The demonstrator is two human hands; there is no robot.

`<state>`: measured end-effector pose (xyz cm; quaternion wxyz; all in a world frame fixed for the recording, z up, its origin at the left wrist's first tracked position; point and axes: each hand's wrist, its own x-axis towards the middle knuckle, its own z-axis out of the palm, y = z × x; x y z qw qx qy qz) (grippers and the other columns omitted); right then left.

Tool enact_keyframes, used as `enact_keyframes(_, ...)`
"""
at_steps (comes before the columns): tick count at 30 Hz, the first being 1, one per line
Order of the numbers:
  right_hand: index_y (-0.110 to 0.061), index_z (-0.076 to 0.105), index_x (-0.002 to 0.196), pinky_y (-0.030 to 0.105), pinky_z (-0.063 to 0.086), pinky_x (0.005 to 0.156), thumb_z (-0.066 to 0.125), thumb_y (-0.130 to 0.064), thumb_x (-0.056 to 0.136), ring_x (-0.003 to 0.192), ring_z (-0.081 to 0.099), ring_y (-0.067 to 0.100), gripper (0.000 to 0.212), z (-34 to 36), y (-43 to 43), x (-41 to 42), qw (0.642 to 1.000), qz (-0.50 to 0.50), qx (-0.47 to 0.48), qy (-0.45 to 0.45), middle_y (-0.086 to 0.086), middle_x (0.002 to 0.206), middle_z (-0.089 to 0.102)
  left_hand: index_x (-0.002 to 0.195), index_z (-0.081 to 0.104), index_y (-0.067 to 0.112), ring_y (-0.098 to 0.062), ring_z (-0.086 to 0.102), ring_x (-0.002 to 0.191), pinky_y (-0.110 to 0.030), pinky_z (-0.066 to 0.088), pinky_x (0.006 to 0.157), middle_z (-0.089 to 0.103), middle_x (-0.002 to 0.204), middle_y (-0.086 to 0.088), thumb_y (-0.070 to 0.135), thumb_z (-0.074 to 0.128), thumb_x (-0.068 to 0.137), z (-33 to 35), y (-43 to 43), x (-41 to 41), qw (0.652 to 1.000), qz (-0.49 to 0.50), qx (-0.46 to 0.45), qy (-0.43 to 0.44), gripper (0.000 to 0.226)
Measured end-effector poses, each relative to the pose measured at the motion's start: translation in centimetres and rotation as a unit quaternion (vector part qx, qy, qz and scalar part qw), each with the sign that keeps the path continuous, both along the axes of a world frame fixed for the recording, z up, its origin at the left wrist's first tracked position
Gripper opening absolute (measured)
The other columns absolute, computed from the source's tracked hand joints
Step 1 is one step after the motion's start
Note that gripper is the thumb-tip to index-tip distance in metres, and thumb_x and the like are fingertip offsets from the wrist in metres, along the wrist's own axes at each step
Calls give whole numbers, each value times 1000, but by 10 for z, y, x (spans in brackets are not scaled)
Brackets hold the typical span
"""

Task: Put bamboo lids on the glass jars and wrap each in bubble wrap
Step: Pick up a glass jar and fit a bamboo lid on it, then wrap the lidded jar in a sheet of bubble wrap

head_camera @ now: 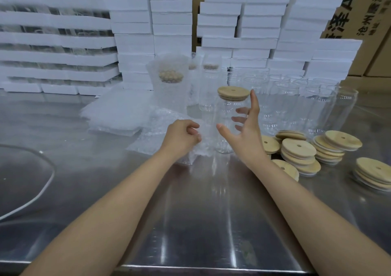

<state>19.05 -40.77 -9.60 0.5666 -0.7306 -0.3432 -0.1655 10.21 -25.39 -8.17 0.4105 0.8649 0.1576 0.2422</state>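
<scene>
In the head view, a clear glass jar [225,125] stands upright on the steel table [201,222], with a round bamboo lid [234,92] on top; the lid has a small hole in its middle. The right hand [245,134] is spread wide open just beside the jar, fingers near the glass, holding nothing. The left hand [182,137] is curled closed on a sheet of bubble wrap [156,136] at the jar's left side. A wrapped jar [169,83] stands behind. Loose bamboo lids [300,153] lie in piles to the right, near empty jars [306,106]. Cardboard boxes [355,11] behind carry Chinese characters and the letters "AH".
</scene>
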Motion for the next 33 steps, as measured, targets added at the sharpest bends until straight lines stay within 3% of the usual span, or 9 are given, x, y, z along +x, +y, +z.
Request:
enact_keyframes(7,-58,-13,141,36,53,83,73,-47,70,98,57,5,112,8,-3,-5,997,-54,44,-18,0,126,40,93,67,2,-8,66,60,-11,48,58,73,80,-12,13,65,90,-1,-4,0,999,-10,-31,-29,12)
enact_keyframes(11,-40,-3,145,21,55,78,73,-43,72,97,62,10,105,16,-5,-7,982,-56,182,-1,9,128,39,115,61,10,-13,66,86,-10,47,69,71,87,2,11,67,82,-3,-3,3,999,-34,-13,37,34)
enact_keyframes(16,-27,10,132,13,50,76,76,-28,76,99,67,19,87,26,-4,-15,956,-25,289,54,6,117,43,123,58,8,-16,68,94,-29,52,89,74,93,-3,8,64,84,-5,-1,7,997,-26,-66,33,40)
enact_keyframes(19,-25,14,128,11,49,76,78,-26,74,104,67,25,84,26,1,-19,954,6,284,91,21,128,45,118,60,5,-15,71,81,-33,56,78,74,88,-6,4,57,87,-2,-5,10,986,-23,-163,-3,30)
enact_keyframes(23,-26,17,121,12,49,74,83,-14,73,104,66,22,82,20,7,-21,969,2,231,84,16,122,45,93,70,13,-12,62,56,-27,52,64,73,81,-7,5,52,90,3,-6,8,979,35,-181,-92,19)
enact_keyframes(25,-26,17,120,13,51,75,84,-16,72,105,65,18,83,18,7,-20,973,-11,214,81,13,121,45,107,69,8,-12,69,68,-30,56,71,73,86,-8,7,53,90,4,-4,5,973,78,-158,-147,24)
enact_keyframes(28,-28,17,117,29,56,87,86,-18,69,107,63,13,85,16,7,-21,979,-10,189,79,12,125,41,122,64,9,-2,69,72,-27,56,78,74,94,-3,19,59,91,7,-2,2,966,101,-121,-205,33)
enact_keyframes(31,-28,17,116,36,55,93,88,-18,66,110,61,12,87,16,9,-24,975,-30,202,81,14,133,36,120,65,15,3,67,86,-24,55,84,72,109,0,31,67,89,11,-5,2,966,-6,-161,-202,36)
enact_keyframes(33,-28,18,114,34,54,92,89,-19,66,109,62,12,86,18,6,-23,969,-46,227,88,15,134,37,131,56,23,11,58,106,-18,46,97,61,129,9,40,73,82,9,-5,1,980,-78,-91,-158,55)
